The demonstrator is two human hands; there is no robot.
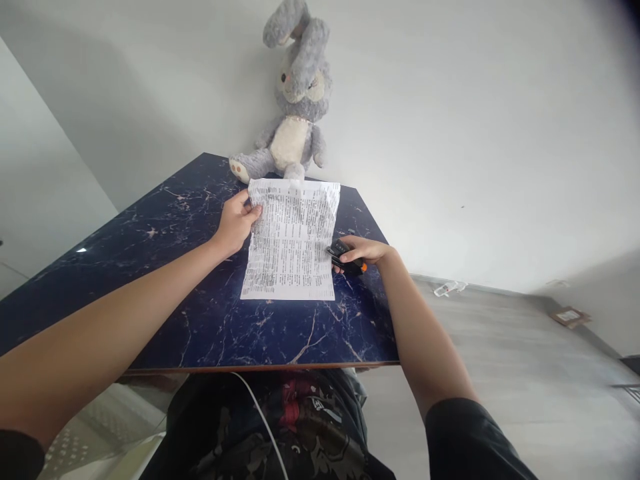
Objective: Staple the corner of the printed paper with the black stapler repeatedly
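Observation:
A printed sheet of paper [293, 243], creased and slightly curled, is held above the blue marbled table with its top end raised. My left hand [237, 223] pinches its upper left edge, thumb on the printed face. At the right edge of the paper, my right hand [363, 250] is wrapped round a black stapler [350, 264] with an orange part at its near end. The stapler's front end meets the paper's edge; whether the sheet lies between its jaws I cannot tell. Some fingers of my right hand are hidden under it.
A grey plush rabbit [297, 100] sits at the table's far end against the wall. The dark blue table [200, 327] has its front edge close to my body. A white cable [260, 417] hangs over my lap. On the floor at right lie a clear plastic item [450, 288] and a cardboard piece [570, 316].

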